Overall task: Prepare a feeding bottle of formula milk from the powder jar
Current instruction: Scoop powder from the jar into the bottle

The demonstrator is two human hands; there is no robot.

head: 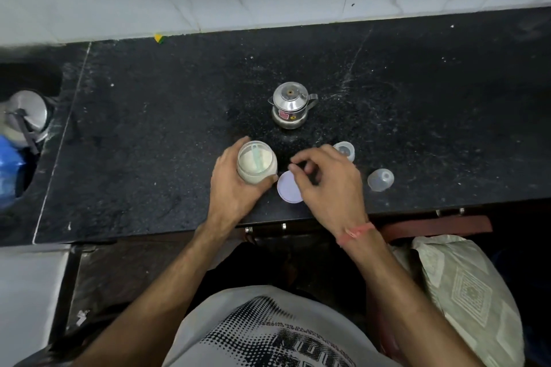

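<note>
An open glass powder jar of pale powder stands on the black counter, a light green scoop lying inside it. My left hand is wrapped around the jar. The jar's white lid lies flat just right of it. My right hand hovers over the lid with fingers curled and nothing visibly in them. Behind my right hand stands the clear feeding bottle, partly hidden. A clear bottle cap lies on its side to the right.
A small steel kettle with a lid stands behind the jar. A steel vessel and something blue sit in the sink at the left. A patterned sack leans below the counter's front edge at the right.
</note>
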